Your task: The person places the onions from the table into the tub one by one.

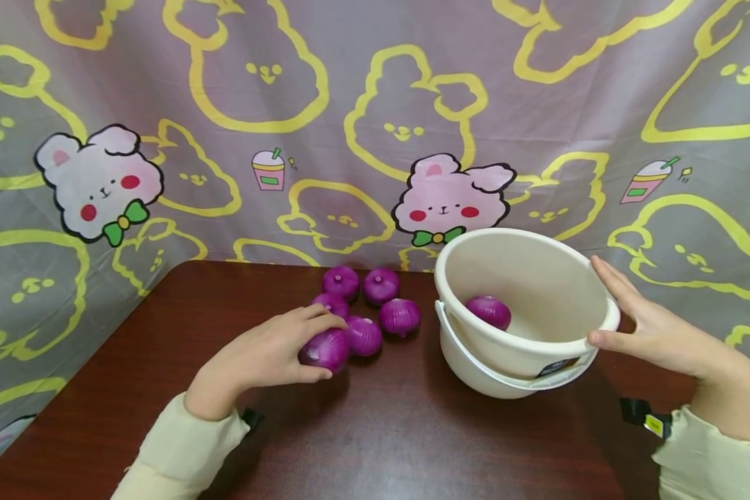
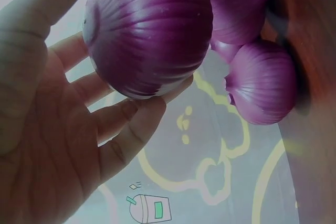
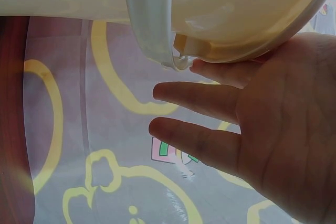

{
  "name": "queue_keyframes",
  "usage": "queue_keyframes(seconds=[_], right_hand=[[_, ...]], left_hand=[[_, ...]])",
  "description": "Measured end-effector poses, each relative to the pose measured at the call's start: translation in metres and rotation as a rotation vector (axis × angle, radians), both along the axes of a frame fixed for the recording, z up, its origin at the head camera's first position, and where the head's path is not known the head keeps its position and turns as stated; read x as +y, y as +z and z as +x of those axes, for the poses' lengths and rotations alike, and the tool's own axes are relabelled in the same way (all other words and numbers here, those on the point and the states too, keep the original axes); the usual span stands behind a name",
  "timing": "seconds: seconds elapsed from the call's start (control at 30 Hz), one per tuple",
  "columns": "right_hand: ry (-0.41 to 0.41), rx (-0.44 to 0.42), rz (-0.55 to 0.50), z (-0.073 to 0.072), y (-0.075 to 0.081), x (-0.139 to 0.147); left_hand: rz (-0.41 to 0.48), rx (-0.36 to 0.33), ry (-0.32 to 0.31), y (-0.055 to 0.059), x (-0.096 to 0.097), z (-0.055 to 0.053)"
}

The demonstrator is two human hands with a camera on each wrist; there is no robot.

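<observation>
My left hand [image 1: 275,347] holds a purple onion [image 2: 149,32], its fingers and thumb curled round the sides. The head view does not show whether this onion touches the table. Several other purple onions [image 1: 400,317] lie close together just beyond and to the right of it. On the right stands a cream bucket [image 1: 506,375], with one onion [image 1: 489,312] inside. My right hand [image 1: 669,337] touches the bucket's right rim with thumb and index finger. Its other fingers [image 3: 197,145] extend straight, apart from the bucket, in the right wrist view.
Under everything is a dark brown wooden table [image 1: 387,444]. Behind its far edge hangs a grey curtain [image 1: 325,153] with yellow outlines and cartoon rabbits. A white bail handle [image 1: 469,357] hangs down the bucket's near side.
</observation>
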State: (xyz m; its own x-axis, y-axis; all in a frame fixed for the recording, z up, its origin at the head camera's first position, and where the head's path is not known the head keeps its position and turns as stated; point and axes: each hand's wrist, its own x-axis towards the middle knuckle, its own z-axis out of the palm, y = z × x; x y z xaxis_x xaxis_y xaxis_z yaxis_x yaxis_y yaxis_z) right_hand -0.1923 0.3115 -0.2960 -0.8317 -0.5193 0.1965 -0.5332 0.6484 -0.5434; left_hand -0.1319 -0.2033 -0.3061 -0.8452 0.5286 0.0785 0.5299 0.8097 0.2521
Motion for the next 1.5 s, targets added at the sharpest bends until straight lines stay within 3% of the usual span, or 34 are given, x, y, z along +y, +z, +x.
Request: queue_keyframes(seconds=[0.23, 0.4, 0.83, 1.5], right_hand=[[-0.02, -0.065, -0.011, -0.003, 0.002, -0.002], [-0.007, -0.029, 0.002, -0.001, 0.002, -0.001], [-0.004, 0.003, -0.006, 0.001, -0.001, 0.0], [-0.001, -0.015, -0.013, 0.001, -0.002, 0.0]], left_hand=[[-0.004, 0.054, -0.02, 0.004, -0.001, 0.0], [0.002, 0.106, -0.056, 0.007, 0.0, 0.001], [0.022, 0.135, -0.075, 0.017, 0.007, -0.001], [0.089, 0.199, -0.099, 0.028, 0.013, -0.005]])
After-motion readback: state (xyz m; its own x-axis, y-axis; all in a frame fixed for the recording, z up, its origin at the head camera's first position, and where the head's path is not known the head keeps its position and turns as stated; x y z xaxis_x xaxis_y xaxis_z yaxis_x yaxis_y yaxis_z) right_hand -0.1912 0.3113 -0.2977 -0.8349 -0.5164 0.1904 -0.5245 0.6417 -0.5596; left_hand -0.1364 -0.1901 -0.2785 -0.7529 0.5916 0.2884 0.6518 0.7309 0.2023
